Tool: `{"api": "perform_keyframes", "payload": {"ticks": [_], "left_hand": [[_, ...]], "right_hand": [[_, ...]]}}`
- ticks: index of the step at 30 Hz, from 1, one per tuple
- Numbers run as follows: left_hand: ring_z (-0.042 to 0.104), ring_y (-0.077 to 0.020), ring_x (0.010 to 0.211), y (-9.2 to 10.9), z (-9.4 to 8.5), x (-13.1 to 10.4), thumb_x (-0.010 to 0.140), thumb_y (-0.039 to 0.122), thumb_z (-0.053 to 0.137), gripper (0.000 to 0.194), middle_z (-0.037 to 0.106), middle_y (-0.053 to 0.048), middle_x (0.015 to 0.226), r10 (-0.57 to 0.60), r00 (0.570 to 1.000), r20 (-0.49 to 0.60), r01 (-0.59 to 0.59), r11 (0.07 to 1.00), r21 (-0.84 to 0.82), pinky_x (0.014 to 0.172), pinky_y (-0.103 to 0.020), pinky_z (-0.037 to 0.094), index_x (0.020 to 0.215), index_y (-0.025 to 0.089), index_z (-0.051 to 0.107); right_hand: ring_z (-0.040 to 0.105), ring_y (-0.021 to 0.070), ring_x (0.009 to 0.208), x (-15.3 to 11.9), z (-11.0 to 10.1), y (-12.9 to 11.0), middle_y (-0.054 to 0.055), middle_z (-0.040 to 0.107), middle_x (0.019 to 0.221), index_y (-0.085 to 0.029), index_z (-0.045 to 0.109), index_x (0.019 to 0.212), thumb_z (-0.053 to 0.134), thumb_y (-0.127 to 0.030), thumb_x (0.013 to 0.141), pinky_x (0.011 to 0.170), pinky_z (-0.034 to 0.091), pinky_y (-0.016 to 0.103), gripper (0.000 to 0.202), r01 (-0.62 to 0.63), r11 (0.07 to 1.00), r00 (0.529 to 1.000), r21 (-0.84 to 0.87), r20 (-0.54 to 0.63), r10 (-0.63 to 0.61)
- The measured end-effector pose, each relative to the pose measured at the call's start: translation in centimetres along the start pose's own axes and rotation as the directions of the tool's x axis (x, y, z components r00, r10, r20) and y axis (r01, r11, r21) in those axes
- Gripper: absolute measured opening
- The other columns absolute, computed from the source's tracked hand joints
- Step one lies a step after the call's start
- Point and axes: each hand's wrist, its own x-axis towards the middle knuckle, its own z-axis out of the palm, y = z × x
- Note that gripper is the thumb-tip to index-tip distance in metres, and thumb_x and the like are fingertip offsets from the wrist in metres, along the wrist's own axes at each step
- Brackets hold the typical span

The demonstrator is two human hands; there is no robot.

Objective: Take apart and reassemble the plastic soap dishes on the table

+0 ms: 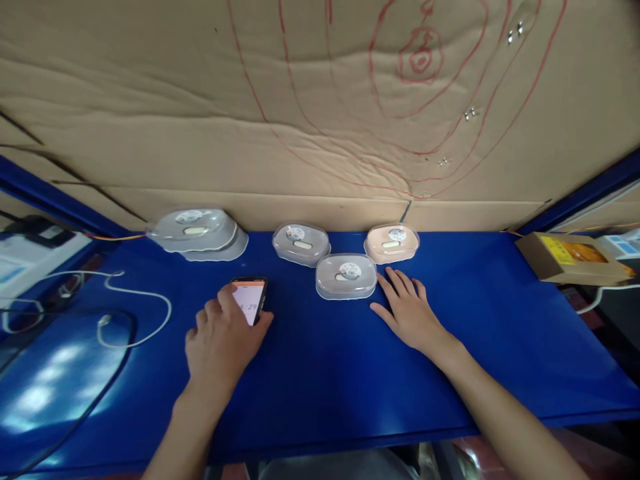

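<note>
A phone (250, 298) with a lit screen showing digits is gripped along its sides by my left hand (223, 333), which partly covers it. Spread on the blue table, my right hand (405, 303) holds nothing. Its fingertips are beside a clear-lidded grey case (346, 287) at the middle. Behind that case are another grey case (301, 245) to the left and a pinkish case (393, 244) to the right. Farther left, two similar grey cases (200, 233) are stacked. Each visible lid bears a round label.
White cable (167, 313) and black cable (123, 370) lie on the left of the blue table (350, 387). A cardboard box (567, 260) stands at the right edge. A cardboard panel (175, 147) with red drawn rings rises behind.
</note>
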Motion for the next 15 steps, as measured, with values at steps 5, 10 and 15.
{"api": "perform_keyframes", "payload": {"ticks": [5, 10, 15], "left_hand": [[0.069, -0.0447, 0.114, -1.3, 0.1, -1.2, 0.1, 0.057, 0.046, 0.078, 0.067, -0.023, 0.124, 0.018, 0.999, -0.027, -0.019, 0.999, -0.045, 0.086, -0.051, 0.057, 0.161, 0.013, 0.024], [0.071, -0.0459, 0.111, -2.6, 0.2, -2.5, 0.101, 0.066, 0.037, 0.079, 0.068, -0.023, 0.122, -0.009, 0.999, -0.04, 0.006, 0.998, -0.069, 0.084, -0.054, 0.058, 0.16, 0.015, 0.026], [0.07, -0.0458, 0.114, -2.6, 0.4, -1.9, 0.098, 0.066, 0.043, 0.077, 0.067, -0.023, 0.122, -0.032, 0.999, -0.009, 0.031, 0.995, -0.093, 0.088, -0.053, 0.058, 0.155, 0.015, 0.033]], "right_hand": [[0.034, 0.037, 0.157, 0.0, 0.0, 0.0, 0.018, 0.036, 0.171, -0.018, 0.039, 0.163, 0.028, -0.063, 0.11, 0.123, 0.029, 0.062, 0.071, 0.002, 1.0, 1.0, 0.0, -0.002, -0.002], [0.035, 0.0371, 0.157, 0.0, 0.1, 0.0, 0.019, 0.037, 0.17, -0.018, 0.039, 0.163, 0.026, -0.064, 0.11, 0.123, 0.03, 0.063, 0.071, 0.007, 1.0, 1.0, -0.003, -0.021, -0.007], [0.034, 0.0358, 0.157, -0.1, 0.3, 0.1, 0.018, 0.037, 0.171, -0.02, 0.039, 0.163, 0.027, -0.063, 0.11, 0.123, 0.03, 0.061, 0.07, 0.003, 1.0, 1.0, -0.005, -0.03, -0.003]]}}
